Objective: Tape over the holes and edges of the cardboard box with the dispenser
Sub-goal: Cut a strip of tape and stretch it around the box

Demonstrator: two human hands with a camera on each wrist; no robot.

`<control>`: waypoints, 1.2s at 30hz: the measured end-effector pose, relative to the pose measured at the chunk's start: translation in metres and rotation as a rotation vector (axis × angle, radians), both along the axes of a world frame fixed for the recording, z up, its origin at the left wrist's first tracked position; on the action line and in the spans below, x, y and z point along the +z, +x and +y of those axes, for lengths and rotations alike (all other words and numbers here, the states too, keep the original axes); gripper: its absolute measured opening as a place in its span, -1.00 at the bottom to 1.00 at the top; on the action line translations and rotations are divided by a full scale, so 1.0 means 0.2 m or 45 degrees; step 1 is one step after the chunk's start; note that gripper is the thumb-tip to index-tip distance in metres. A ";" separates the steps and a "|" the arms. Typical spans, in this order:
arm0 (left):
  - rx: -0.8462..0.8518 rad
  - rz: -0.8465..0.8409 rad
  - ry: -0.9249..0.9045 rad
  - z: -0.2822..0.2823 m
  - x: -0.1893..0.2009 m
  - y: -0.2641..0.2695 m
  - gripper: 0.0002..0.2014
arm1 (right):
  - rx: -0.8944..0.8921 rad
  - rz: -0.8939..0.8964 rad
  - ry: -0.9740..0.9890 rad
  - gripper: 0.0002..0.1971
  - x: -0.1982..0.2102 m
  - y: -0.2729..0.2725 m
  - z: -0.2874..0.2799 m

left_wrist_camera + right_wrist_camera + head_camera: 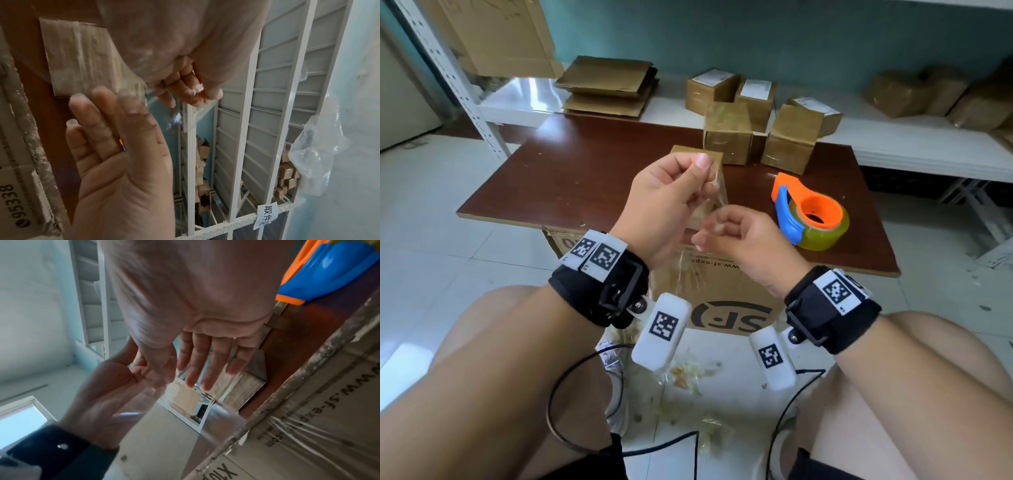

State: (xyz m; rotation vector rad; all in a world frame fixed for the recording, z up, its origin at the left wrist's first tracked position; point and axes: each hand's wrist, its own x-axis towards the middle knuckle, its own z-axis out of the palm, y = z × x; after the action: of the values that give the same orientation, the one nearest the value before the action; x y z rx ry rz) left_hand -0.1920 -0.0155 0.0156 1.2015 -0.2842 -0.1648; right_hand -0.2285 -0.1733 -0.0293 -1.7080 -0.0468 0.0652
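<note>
Both hands are raised over the brown board (585, 178) with a short strip of clear tape (717, 195) stretched between them. My left hand (705, 174) pinches the strip's upper end between thumb and curled fingers (193, 92). My right hand (709, 233) holds the lower end, with its fingers (197, 368) fairly straight. Just behind the hands, a small cardboard box (697, 152) stands on the board, partly hidden; clear tape shows on one face (78, 56). The orange and blue tape dispenser (808, 212) lies on the board to the right, untouched.
Several small taped boxes (756, 137) stand at the back of the board and on the white shelf (893, 147). Flat cardboard (606, 85) lies at the back left. The board rests on a large printed carton (722, 294). Tape scraps litter the floor between my knees.
</note>
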 end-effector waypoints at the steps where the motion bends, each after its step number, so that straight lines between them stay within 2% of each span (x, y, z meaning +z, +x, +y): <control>1: 0.005 -0.009 0.002 0.00 0.00 0.00 -0.86 | 0.003 -0.031 -0.035 -0.83 -0.01 0.00 -0.01; 3: 0.023 -0.018 0.005 0.00 -0.01 0.01 -0.86 | -0.039 -0.094 -0.129 -0.80 -0.02 0.01 -0.03; 7: 0.041 -0.019 0.016 0.00 -0.03 0.04 -0.81 | -0.054 -0.164 -0.269 -0.49 -0.01 0.01 -0.09; 11: -0.007 0.004 0.013 0.00 -0.03 0.07 -0.83 | 0.109 -0.088 -0.049 -0.40 -0.01 0.00 -0.12; 14: 0.040 0.003 0.019 0.00 -0.04 0.08 -0.84 | 0.124 -0.033 0.182 -0.35 0.00 -0.02 -0.14; 16: 0.085 0.005 0.015 -0.01 -0.04 0.09 -0.85 | 0.136 -0.007 0.242 -0.36 0.02 -0.03 -0.16; 19: 0.100 -0.001 0.024 -0.01 -0.04 0.10 -0.83 | 0.189 0.057 0.256 -0.34 0.05 -0.04 -0.20; 23: 0.121 0.047 -0.034 0.01 -0.01 0.13 -0.81 | 0.181 0.140 0.085 -0.15 0.03 -0.04 -0.24; 28: 0.227 0.096 -0.071 0.12 0.00 0.20 -0.76 | 0.042 0.139 -0.013 -0.44 0.01 -0.05 -0.26; 30: 0.266 0.118 -0.101 0.15 0.01 0.23 -0.85 | -0.019 0.138 -0.033 -0.53 0.00 -0.05 -0.27; 33: 0.335 0.140 -0.116 0.21 0.02 0.27 -0.97 | -0.090 0.171 -0.041 -0.57 -0.01 -0.03 -0.29; 36: 0.357 0.151 -0.111 0.26 0.03 0.32 -0.96 | -0.137 0.218 0.016 -0.56 0.00 0.01 -0.31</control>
State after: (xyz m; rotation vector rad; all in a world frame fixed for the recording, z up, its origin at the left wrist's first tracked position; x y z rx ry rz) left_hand -0.1279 0.0371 0.0219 1.1275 -0.0171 0.0205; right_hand -0.2268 -0.2350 -0.0284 -1.6836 0.1714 0.1306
